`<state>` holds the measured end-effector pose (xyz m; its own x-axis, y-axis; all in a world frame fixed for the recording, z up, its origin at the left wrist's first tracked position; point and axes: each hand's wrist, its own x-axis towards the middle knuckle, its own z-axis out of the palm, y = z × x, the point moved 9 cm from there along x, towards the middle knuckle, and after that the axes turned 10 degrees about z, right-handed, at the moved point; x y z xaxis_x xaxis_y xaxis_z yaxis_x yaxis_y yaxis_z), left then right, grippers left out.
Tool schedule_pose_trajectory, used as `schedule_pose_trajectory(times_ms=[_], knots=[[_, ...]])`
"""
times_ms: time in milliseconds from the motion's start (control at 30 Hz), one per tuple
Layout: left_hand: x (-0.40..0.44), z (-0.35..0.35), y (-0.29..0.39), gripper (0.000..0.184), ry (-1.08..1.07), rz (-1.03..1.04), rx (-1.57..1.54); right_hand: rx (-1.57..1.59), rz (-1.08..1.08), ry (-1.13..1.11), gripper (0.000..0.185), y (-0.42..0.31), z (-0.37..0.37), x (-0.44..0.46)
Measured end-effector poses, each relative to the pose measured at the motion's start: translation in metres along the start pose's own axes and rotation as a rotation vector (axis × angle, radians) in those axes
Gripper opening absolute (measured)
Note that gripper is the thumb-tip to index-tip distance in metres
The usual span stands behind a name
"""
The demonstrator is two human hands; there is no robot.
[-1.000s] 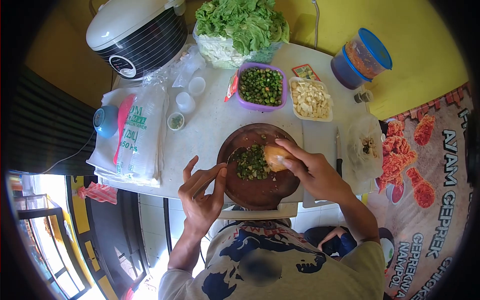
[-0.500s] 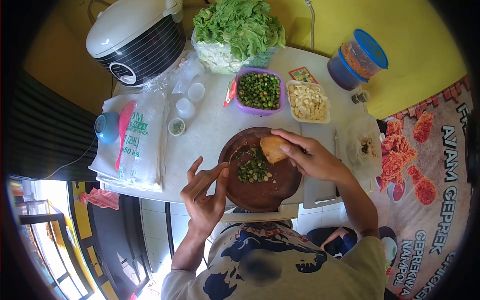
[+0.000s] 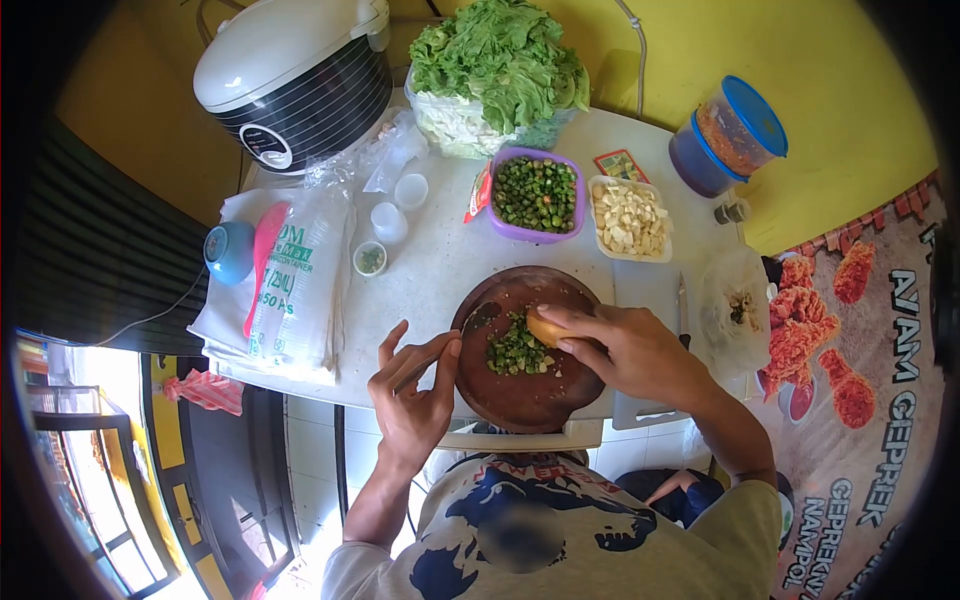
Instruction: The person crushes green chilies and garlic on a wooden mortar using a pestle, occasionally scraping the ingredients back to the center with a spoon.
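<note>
A round brown mortar (image 3: 510, 402) sits at the table's front edge, holding crushed green chillies and pale bits (image 3: 513, 352). My right hand (image 3: 640, 352) is closed around a tan wooden pestle (image 3: 545, 328), pressed against the right side of the chilli heap. At the mortar's left rim, my left hand (image 3: 412, 385) pinches a thin-handled spoon (image 3: 484, 314). The spoon's dark bowl seems to lie inside the mortar; fingers hide much of its handle.
Behind the mortar stand a purple tub of cut green chillies (image 3: 538, 195) and a tray of garlic cloves (image 3: 630, 220). Small plastic cups (image 3: 389, 223) and plastic packs (image 3: 300, 290) lie left. A knife (image 3: 683, 305) rests right. Lettuce (image 3: 500, 60) and a rice cooker (image 3: 290, 85) stand behind.
The pestle has tipped and come down against the chillies, its broad face no longer showing. The chilli heap is gathered more tightly. My left hand keeps its pinch; the whole view has shifted slightly.
</note>
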<state>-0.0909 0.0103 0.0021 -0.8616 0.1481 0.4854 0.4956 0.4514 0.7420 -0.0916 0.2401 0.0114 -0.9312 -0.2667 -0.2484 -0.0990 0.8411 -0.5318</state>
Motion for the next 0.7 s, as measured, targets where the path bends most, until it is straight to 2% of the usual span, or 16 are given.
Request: schedule_pose_trajectory(times_ms=[67,100,200,267,367,467,567,700], knots=[[0.003,0.0,0.002,0.009,0.004,0.022,0.029,-0.189,-0.067,0.088,0.045,-0.018,0.002,0.006],[0.003,0.001,0.002,0.009,0.0,0.023,0.027,-0.187,-0.063,0.089,0.045,-0.022,0.003,0.007],[0.005,-0.001,0.001,0.009,0.004,0.038,0.026,-0.312,-0.04,0.05,0.045,-0.036,0.007,0.017],[0.005,0.001,0.001,0.009,-0.003,0.02,0.015,-0.466,0.036,-0.078,0.047,-0.037,0.013,0.022],[0.008,0.002,0.001,0.009,-0.027,0.033,0.038,-0.528,0.02,-0.139,0.052,-0.041,0.014,0.018],[0.008,0.004,0.0,0.008,-0.016,0.023,0.019,-0.602,-0.029,-0.064,0.057,-0.052,0.017,0.017],[0.01,0.005,0.003,0.008,-0.025,0.034,0.024,-0.587,-0.022,-0.105,0.06,-0.044,0.019,0.016],[0.006,0.005,0.004,0.009,-0.02,0.004,0.019,-0.573,-0.022,-0.05,0.053,-0.04,0.016,0.017]])
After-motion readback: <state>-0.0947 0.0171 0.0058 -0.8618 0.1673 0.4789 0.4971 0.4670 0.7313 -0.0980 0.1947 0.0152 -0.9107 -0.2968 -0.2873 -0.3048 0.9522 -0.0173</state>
